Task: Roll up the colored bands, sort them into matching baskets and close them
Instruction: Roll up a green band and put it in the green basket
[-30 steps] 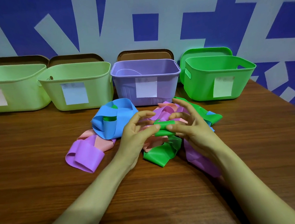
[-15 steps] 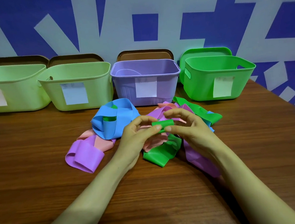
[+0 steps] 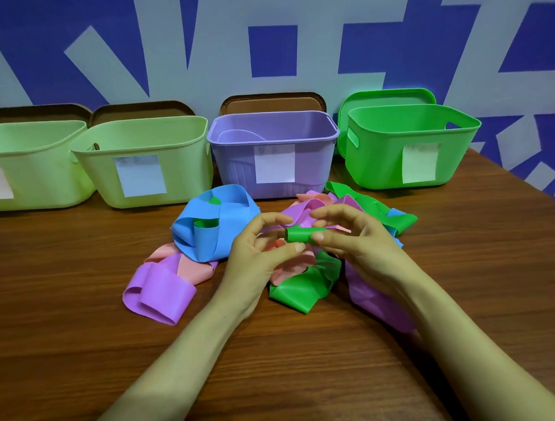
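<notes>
Green band (image 3: 301, 234), partly rolled, pinched between both hands above the pile.
The rolled end lies crosswise between the thumbs: the left hand (image 3: 257, 259) has its thumb under the near left end, the right hand (image 3: 359, 240) has its thumb on the right end, and the fingers of both curl over it. The loose tail drops to the table (image 3: 78, 328) among the blue band (image 3: 217, 225) and the purple band (image 3: 159, 291), toward the far edge, before the purple basket (image 3: 312, 167).

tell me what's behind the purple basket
A brown lid stands upright behind the purple basket. Only its top strip shows above the rim; the basket covers the rest.
</notes>
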